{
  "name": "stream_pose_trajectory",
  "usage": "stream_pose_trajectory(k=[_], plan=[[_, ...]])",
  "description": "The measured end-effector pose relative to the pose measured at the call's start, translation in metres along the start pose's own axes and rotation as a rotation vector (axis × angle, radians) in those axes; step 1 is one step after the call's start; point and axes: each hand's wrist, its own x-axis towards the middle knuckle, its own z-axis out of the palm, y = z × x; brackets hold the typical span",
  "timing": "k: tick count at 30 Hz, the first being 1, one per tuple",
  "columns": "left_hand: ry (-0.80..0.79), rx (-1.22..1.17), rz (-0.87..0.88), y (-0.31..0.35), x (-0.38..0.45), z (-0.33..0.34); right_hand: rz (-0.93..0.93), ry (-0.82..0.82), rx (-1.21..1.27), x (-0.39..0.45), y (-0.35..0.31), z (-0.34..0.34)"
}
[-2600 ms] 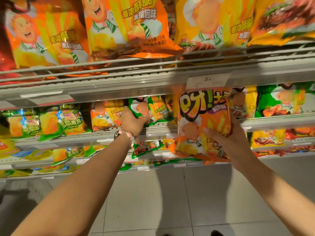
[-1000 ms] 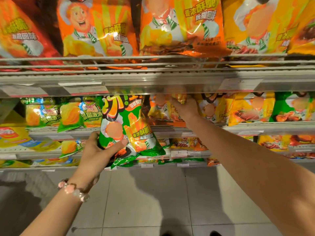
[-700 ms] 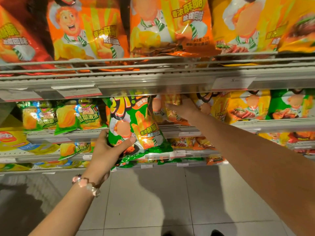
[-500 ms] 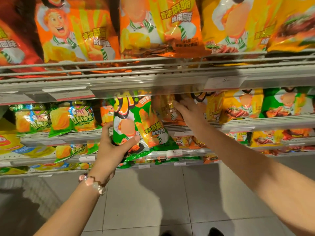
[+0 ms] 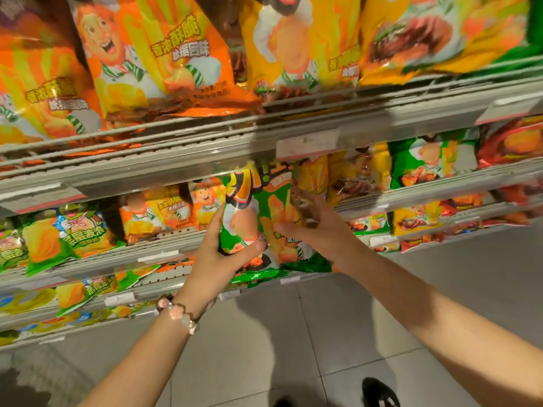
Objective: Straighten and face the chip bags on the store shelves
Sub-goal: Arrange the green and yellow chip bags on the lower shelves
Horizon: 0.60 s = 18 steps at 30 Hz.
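Note:
I hold a green chip bag (image 5: 252, 207) upright in front of the middle shelf (image 5: 164, 242). My left hand (image 5: 217, 259) grips its lower left corner, thumb across the front. My right hand (image 5: 320, 227) takes the bag's right edge, thumb on the front and fingers reaching up behind it; it is motion-blurred. Small orange bags (image 5: 158, 212) stand on the shelf to the left of the green bag. Yellow bags (image 5: 352, 177) stand to its right, partly hidden by my right hand.
Large orange and yellow bags (image 5: 152, 54) fill the upper shelf, some leaning over its rail. A price tag (image 5: 307, 142) hangs on that shelf's edge just above the green bag. Lower shelves hold green and yellow bags (image 5: 73, 236). Grey floor tiles (image 5: 264, 348) lie below.
My right hand has left the orange bags at the shelf's back and come to the green bag's right edge. The green bag has shifted right and up, and the view has tilted.

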Motion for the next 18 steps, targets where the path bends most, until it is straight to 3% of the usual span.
stream_pose_trajectory(k=[5,18], plan=[[-0.111,0.105,0.033,0.012,0.004,0.051,0.001,0.044,-0.055,-0.005,0.01,-0.05],[-0.266,0.093,-0.037,0.046,0.029,0.228,0.01,0.178,-0.055,-0.012,0.033,-0.244]])
